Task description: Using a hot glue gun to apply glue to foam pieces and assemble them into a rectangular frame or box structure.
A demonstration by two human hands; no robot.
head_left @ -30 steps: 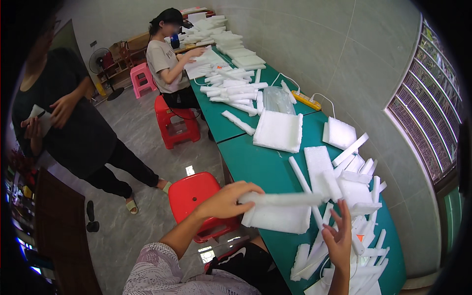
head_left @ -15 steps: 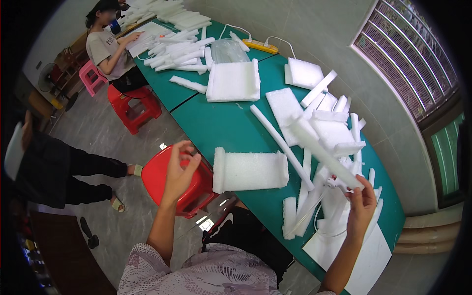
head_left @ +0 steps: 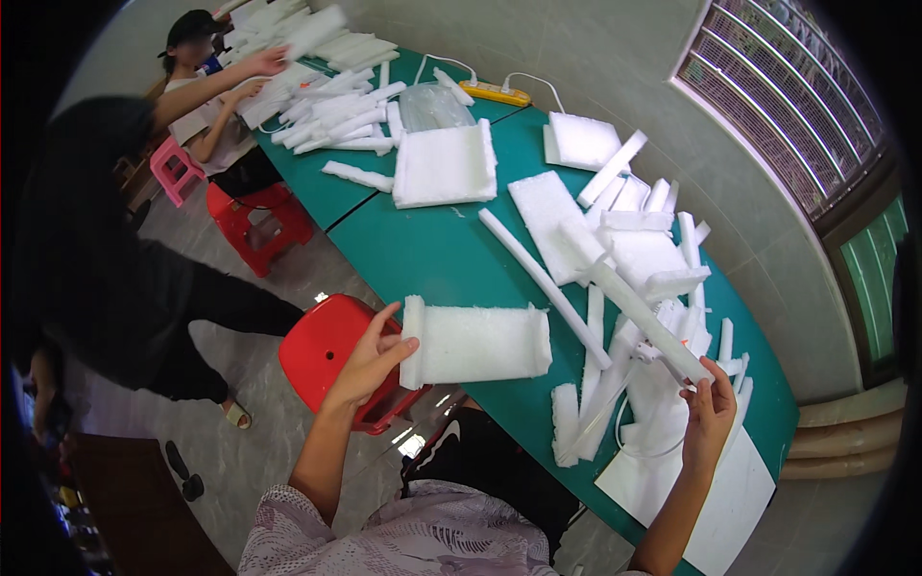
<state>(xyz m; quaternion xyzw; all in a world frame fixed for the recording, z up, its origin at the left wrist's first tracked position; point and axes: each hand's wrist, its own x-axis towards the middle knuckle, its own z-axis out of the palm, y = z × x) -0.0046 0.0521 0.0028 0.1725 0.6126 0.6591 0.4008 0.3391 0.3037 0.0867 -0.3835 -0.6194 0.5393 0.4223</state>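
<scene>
My right hand (head_left: 709, 408) pinches the near end of a long white foam strip (head_left: 634, 305), which slants up and away over a pile of foam pieces. In front of me on the green table lies a white foam panel (head_left: 480, 343) with a raised strip along its left and right ends. At its left end is my left hand (head_left: 370, 363), fingers apart, the thumb touching the end strip. Partly hidden under the held strip is a small white tool with a red part (head_left: 649, 353) and a pale cord.
More foam strips and sheets (head_left: 653, 254) heap on the right of the green table (head_left: 423, 245). Another edged foam panel (head_left: 444, 165) lies farther back, near a yellow power strip (head_left: 495, 93). A red stool (head_left: 327, 350) stands at left. One person sits; another (head_left: 106, 259) reaches across.
My left hand has moved right and down to the foam panel's end. The right hand still holds the strip, slightly lower. The standing person has stepped in and reaches toward the far table with a foam piece.
</scene>
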